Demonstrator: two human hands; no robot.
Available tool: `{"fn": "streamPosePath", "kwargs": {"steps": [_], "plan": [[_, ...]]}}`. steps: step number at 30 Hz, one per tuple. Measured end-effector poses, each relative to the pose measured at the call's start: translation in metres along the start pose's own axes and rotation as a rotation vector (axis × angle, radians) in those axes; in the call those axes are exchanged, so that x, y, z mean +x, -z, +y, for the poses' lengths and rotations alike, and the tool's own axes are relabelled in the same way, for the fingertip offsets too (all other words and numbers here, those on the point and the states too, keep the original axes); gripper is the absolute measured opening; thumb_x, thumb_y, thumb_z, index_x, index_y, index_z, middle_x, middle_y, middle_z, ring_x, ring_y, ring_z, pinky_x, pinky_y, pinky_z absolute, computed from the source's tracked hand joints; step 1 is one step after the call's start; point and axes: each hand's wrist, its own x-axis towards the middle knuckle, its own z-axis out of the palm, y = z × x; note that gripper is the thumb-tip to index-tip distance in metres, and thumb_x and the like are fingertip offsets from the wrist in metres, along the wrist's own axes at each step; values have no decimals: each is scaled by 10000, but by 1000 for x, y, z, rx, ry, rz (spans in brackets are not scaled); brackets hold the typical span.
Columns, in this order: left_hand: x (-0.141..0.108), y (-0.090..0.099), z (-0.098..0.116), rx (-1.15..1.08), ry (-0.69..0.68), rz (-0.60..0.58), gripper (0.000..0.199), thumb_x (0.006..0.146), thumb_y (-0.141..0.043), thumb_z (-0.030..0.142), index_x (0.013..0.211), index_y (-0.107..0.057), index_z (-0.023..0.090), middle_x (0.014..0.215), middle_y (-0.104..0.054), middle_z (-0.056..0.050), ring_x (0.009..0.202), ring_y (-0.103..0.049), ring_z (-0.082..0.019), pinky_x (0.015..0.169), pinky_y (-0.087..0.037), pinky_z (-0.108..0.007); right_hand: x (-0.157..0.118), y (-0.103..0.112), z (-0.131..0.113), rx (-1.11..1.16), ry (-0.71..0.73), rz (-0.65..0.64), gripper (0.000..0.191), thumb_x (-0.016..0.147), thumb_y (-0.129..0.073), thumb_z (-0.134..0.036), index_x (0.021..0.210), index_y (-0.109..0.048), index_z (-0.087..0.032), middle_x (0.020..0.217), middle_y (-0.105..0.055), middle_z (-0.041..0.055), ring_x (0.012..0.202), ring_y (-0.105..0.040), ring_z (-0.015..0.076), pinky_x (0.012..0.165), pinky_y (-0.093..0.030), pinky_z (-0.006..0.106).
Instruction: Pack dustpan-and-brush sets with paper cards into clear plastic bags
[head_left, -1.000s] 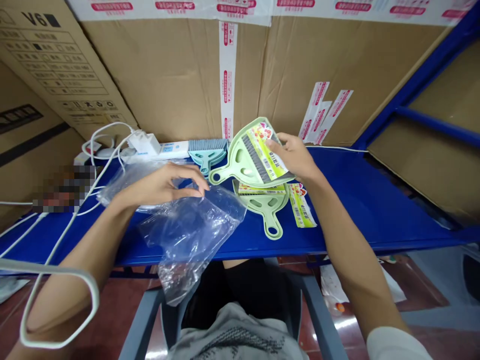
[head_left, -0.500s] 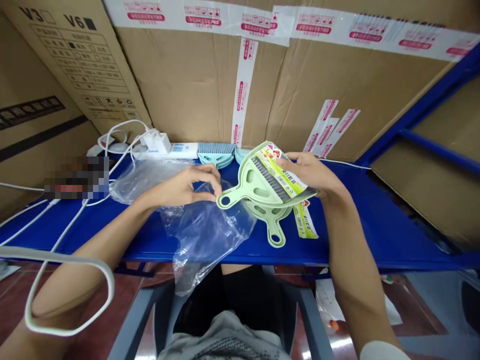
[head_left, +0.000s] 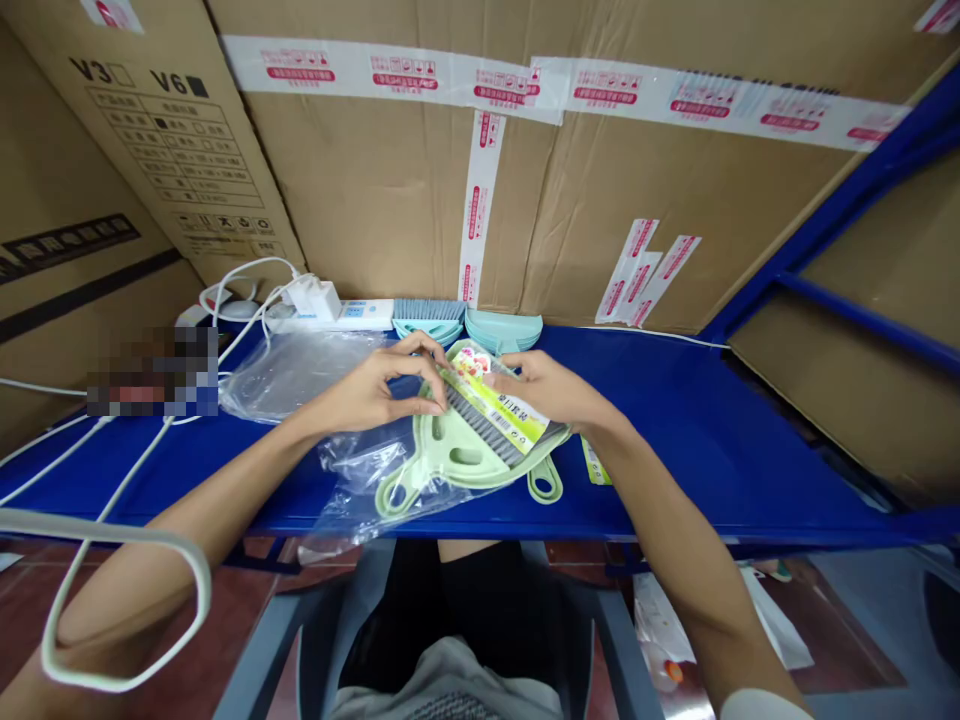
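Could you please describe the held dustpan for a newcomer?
Over the blue table, find the left hand and right hand. Between them is a pale green dustpan with grey bristles and yellow label. Its handle points left, unlike the green one underneath.

To me this looks like a storeroom or small packing workshop: large cardboard boxes [head_left: 375, 200], closed with printed tape [head_left: 480, 220], stand behind a blue table [head_left: 690, 430].

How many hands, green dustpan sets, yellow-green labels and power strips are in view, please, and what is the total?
Hands: 2 (left hand, right hand)
Green dustpan sets: 2 (held set, mostly hidden set)
Yellow-green labels: 2 (label on the held set, label on the table)
Power strips: 1 (power strip)
Total: 7
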Motion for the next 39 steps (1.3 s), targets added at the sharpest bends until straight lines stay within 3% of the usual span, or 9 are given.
{"fn": "streamPosePath", "kwargs": {"steps": [10, 15, 18, 21, 24, 26, 28, 31, 39], "plan": [[2, -5, 8, 244, -56, 196, 100, 958, -767, 368, 920, -776, 277, 958, -744, -58, 1197, -591, -282, 1057, -495, -506, 8, -56, 13, 366, -39, 153, 393, 825, -842, -564, 880, -664, -218, 751, -734, 13, 633, -678, 180, 511, -481, 258], [-6, 24, 7, 299, -225, 988, 28, 985, -722, 235, 1004, -706, 224, 943, -710, -4, 976, -642, -191, 977, -502, -455, 13, -41, 10, 568, -30, 302, 405, 834, -842, -558, 1019, -689, -232, 898, -814, 58, 752, -780, 233, 626, -625, 333], [-8, 44, -17, 212, -39, 1172, 95, 966, -735, 245, 1001, -677, 178, 960, -668, 0, 913, -626, -145, 901, -490, -362, 13, -24, 6, 586, 31, 400, 433, 822, -844, -590, 1022, -680, -243, 919, -824, 60, 823, -801, 255, 647, -644, 353], [-8, 57, -41, 202, 264, 1035, 173, 924, -756, 287, 1017, -669, 170, 1008, -687, -16, 964, -620, -160, 926, -475, -341, 13, -16, 7, 587, 34, 428, 449, 814, -841, -608, 1008, -671, -241, 918, -826, 60, 838, -804, 259, 662, -645, 358], [-8, 61, -50, 123, 517, 550, 319, 945, -728, 480, 1029, -704, 173, 993, -742, -58, 929, -669, -201, 880, -514, -359, 16, -17, 14, 549, 25, 432, 474, 792, -849, -623, 984, -665, -231, 910, -822, 62, 819, -796, 255, 649, -629, 343], [-8, 58, -50, 11, 547, 226, 422, 955, -695, 588, 1031, -730, 174, 969, -774, -83, 869, -698, -212, 811, -543, -358, 19, -20, 20, 486, 44, 446, 476, 787, -844, -633, 970, -670, -229, 885, -813, 55, 798, -784, 251, 634, -612, 334], [-8, 53, -49, -62, 524, 69, 447, 940, -713, 614, 1015, -746, 175, 938, -789, -92, 806, -707, -199, 745, -556, -336, 22, -23, 25, 383, 79, 463, 442, 814, -816, -629, 961, -682, -234, 857, -799, 42, 789, -766, 248, 625, -595, 328], [-6, 42, -49, -120, 526, 89, 423, 898, -764, 602, 928, -753, 180, 818, -773, -77, 684, -692, -170, 649, -560, -300, 24, -27, 29, 198, 140, 471, 366, 880, -749, -595, 947, -692, -240, 819, -771, 32, 796, -733, 251, 621, -560, 322], [1, 21, -47, -164, 505, 490, 515, 776, -848, 659, 854, -711, 169, 748, -750, -70, 601, -699, -177, 536, -526, -266, 10, -32, 14, -213, 279, 372, 311, 985, -590, -488, 836, -620, -217, 779, -683, 11, 712, -587, 189, 646, -408, 304]]}}
